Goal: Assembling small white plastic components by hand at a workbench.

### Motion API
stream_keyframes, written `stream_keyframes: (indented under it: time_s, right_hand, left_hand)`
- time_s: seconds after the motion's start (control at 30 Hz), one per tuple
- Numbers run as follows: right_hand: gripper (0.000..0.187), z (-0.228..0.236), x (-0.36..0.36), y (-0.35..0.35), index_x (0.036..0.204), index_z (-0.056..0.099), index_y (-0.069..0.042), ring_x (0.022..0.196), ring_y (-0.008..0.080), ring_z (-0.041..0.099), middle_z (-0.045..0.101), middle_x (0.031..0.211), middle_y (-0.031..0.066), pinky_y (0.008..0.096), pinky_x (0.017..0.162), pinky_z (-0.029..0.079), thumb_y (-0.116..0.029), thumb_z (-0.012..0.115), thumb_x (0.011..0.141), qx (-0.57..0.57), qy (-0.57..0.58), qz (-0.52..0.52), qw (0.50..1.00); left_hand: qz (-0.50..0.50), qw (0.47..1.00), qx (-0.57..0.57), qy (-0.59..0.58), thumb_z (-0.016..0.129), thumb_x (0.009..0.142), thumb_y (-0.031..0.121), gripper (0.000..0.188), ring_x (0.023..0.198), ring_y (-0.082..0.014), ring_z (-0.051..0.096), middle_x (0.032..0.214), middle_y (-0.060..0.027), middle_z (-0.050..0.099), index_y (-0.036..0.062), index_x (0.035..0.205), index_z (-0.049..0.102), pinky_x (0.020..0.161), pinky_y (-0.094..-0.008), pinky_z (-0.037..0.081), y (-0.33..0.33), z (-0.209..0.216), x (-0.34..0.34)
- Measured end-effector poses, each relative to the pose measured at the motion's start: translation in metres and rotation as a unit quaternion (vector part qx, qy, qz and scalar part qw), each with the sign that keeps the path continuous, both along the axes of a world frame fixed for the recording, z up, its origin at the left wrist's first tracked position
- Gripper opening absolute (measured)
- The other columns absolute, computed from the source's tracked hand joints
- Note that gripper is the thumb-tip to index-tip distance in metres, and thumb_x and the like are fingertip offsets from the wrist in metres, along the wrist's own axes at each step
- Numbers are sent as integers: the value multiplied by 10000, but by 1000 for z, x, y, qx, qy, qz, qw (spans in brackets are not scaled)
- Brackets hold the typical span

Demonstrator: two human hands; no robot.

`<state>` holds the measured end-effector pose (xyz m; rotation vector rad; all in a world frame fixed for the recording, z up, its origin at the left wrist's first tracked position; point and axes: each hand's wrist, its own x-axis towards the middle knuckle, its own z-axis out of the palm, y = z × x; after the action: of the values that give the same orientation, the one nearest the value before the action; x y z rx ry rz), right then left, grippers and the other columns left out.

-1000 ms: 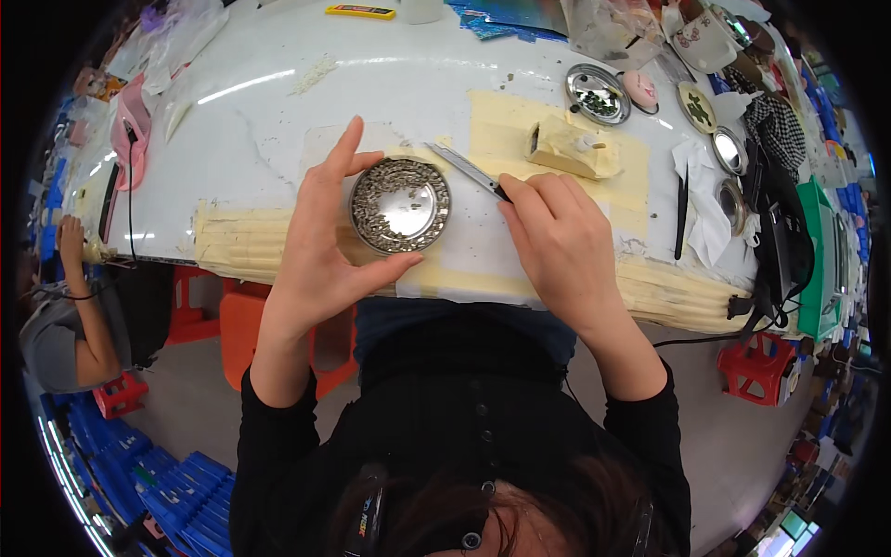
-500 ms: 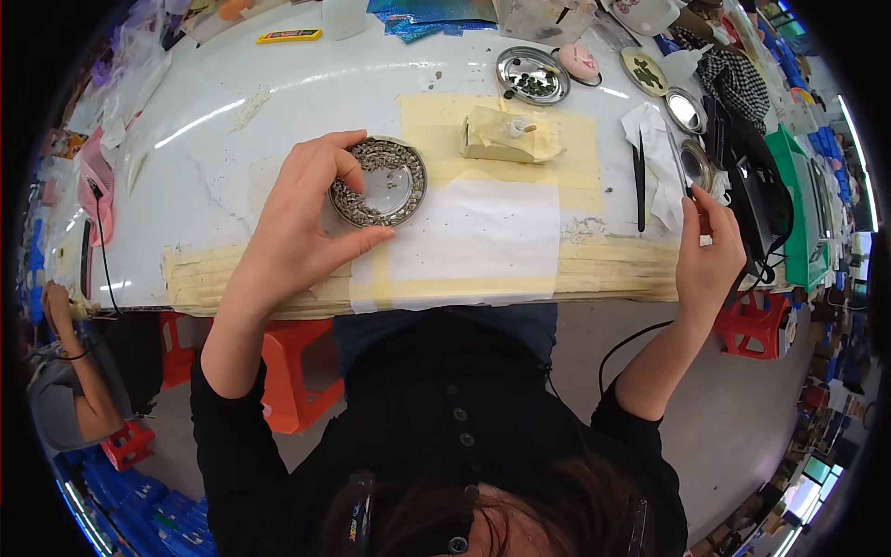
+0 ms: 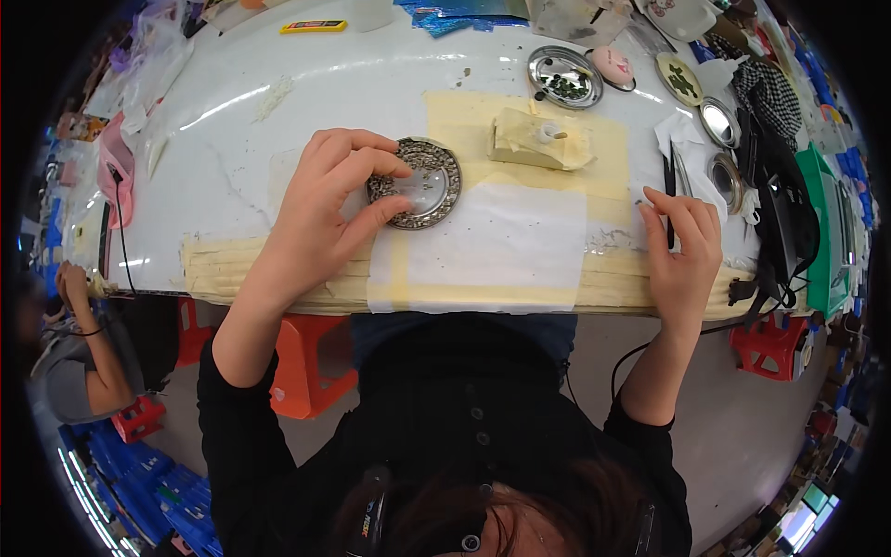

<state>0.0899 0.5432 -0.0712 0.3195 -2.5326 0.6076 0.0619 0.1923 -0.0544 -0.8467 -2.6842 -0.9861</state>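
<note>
My left hand (image 3: 339, 190) is over a round, clear-bottomed dish (image 3: 425, 191) with small grey-brown pieces heaped around its inner edge. The thumb and forefinger reach over the dish, tips apart, and I see nothing between them. My right hand (image 3: 682, 237) hovers near the front of the table with thumb and fingers apart and nothing visible in them. Just behind its fingertips, black tweezers (image 3: 668, 181) and silver tweezers (image 3: 683, 169) lie by a white tissue (image 3: 691, 144). Between my hands, a white paper sheet (image 3: 483, 246) is taped down, with tiny specks on it.
A tape-covered block (image 3: 538, 139) with a small white cup stands behind the sheet. Further back are a metal plate (image 3: 563, 79) of dark green pieces, a pink egg-shaped object (image 3: 613, 65) and a yellow cutter (image 3: 314, 26). A green tray (image 3: 821, 232) is at right; another person's arm (image 3: 97, 348) at left.
My right hand has come away from the silver tweezers and moved left. My left thumb and forefinger have gone from around the dish's rim to over its inside. The whole view has shifted slightly.
</note>
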Motion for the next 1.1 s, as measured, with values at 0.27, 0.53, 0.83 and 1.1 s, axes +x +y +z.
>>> stream_keyframes:
  time_s: [0.27, 0.53, 0.83, 1.1]
  right_hand:
    - [106, -4, -5, -3, 908, 711, -36, 786, 234, 546, 623, 807, 50, 338, 743, 412, -32, 708, 802, 22, -31, 3, 999]
    - [108, -6, 6, -6, 967, 684, 12, 808, 117, 544, 633, 862, 20, 238, 747, 429, -71, 678, 898, -365, -125, 55, 921]
    - [158, -5, 11, -30, 1079, 630, -4, 816, 124, 531, 615, 907, 40, 274, 774, 438, -113, 600, 969, -704, -239, 239, 624]
    - [101, -6, 17, -75, 988, 674, 2, 813, 106, 548, 575, 895, 21, 262, 757, 448, -74, 627, 940, -614, -220, 281, 704]
  left_hand:
    - [-13, 1000, -16, 13, 736, 775, 50, 118, 829, -226, 529, 821, -34, 612, 64, 882, 687, 758, -340, 418, 8, 7, -3]
    - [-26, 998, -39, 37, 737, 765, 40, 121, 804, -232, 521, 784, -37, 601, 59, 869, 678, 755, -334, 410, 21, -3, -11]
    - [6, 997, 75, -27, 714, 802, 17, 128, 745, -174, 569, 827, -41, 633, 37, 922, 675, 710, -282, 453, 36, 12, 12]
    - [-54, 751, 491, -439, 610, 952, 80, 205, 804, -119, 642, 943, -107, 700, -27, 1120, 657, 637, -229, 514, 87, 8, 45]
